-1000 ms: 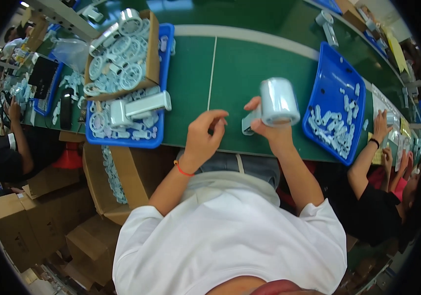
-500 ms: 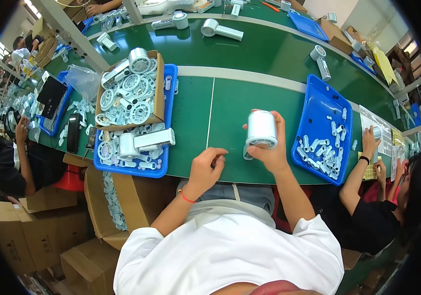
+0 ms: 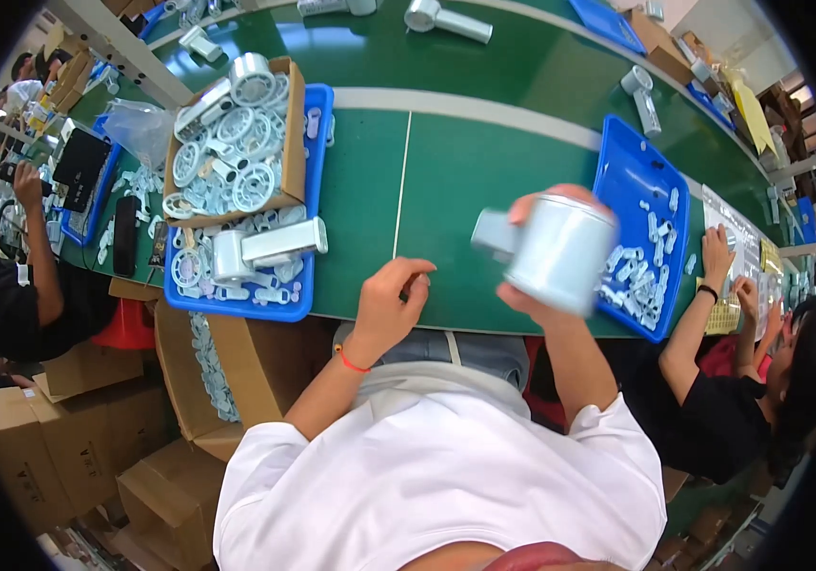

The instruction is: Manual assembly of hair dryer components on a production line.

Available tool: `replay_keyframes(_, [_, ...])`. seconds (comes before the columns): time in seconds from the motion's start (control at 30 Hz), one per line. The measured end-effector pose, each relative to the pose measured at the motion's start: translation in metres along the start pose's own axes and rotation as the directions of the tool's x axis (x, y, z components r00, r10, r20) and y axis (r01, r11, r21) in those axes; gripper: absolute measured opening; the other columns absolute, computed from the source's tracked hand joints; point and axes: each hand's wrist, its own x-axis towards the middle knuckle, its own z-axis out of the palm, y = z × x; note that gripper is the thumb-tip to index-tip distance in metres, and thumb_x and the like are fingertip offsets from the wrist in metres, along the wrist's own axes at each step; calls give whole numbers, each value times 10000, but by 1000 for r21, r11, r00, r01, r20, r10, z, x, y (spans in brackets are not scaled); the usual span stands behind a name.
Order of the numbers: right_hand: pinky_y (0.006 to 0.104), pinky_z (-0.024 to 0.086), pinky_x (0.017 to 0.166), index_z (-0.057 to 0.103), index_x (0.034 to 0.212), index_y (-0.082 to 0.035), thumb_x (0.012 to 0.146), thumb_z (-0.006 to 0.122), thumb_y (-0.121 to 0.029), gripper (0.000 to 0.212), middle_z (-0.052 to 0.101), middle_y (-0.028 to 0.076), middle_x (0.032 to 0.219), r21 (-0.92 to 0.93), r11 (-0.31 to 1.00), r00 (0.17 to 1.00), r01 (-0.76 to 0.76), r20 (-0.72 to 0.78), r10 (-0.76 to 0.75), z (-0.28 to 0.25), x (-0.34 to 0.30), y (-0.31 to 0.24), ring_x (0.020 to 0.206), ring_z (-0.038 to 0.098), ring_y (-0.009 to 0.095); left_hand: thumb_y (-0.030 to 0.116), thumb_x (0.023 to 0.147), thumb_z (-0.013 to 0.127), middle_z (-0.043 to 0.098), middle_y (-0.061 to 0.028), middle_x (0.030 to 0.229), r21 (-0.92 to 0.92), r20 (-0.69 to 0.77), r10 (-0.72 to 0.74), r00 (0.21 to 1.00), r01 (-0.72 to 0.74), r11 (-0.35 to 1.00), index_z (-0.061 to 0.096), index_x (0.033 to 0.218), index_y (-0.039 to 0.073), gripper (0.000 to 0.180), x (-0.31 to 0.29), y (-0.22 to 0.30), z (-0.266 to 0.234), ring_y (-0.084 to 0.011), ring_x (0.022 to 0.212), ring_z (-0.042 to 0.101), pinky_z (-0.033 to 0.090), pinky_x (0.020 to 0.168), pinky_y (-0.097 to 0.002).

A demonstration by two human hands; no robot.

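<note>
My right hand (image 3: 549, 312) is wrapped round a white handheld fan housing (image 3: 565, 252), a wide cylinder with a short handle pointing left. It is raised over the green table (image 3: 360, 190), tilted and slightly blurred. To its left, my left hand (image 3: 395, 300) hovers by the table's near edge with fingers curled in and fingertips close together; whatever they hold, if anything, is hidden. Another white fan housing (image 3: 270, 245) lies on small parts in the left blue tray (image 3: 317, 176). Small white clips (image 3: 632, 276) lie in the right blue tray (image 3: 608, 171).
A cardboard box (image 3: 296, 124) heaped with white rings stands in the left tray. More fan housings (image 3: 451, 21) lie on the green surface beyond the pale strip (image 3: 470, 107). Co-workers sit on both sides. An open carton (image 3: 246, 371) of parts stands below left.
My right hand has lifted the fan housing nearer and to the right, swinging its handle out to the left. My left hand stays curled in nearly the same place. The view has shifted slightly.
</note>
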Motion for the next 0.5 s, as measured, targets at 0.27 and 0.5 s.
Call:
replay_keyframes(0.27, [350, 471, 852, 161, 1295, -95, 597, 805, -28, 952, 415, 108, 1156, 173, 838, 847, -518, -32, 530, 4, -20, 33, 1072, 466, 219, 0, 811, 544, 573, -106, 741, -3, 10, 7, 1000, -7, 1000, 618, 898, 11, 115, 4, -2, 2, -183, 573, 555, 453, 528, -268])
replay_keyframes(0.5, [358, 468, 824, 370, 1242, -76, 736, 762, -306, 680, 515, 76, 1069, 580, 508, 672, -637, 95, 734, 21, -6, 9, 1002, 521, 197, 80, 784, 619, 596, -137, 952, -75, -40, 154, 987, -156, 985, 533, 1133, 5, 367, 17, 25, 11, -216, 751, 610, 490, 616, -290])
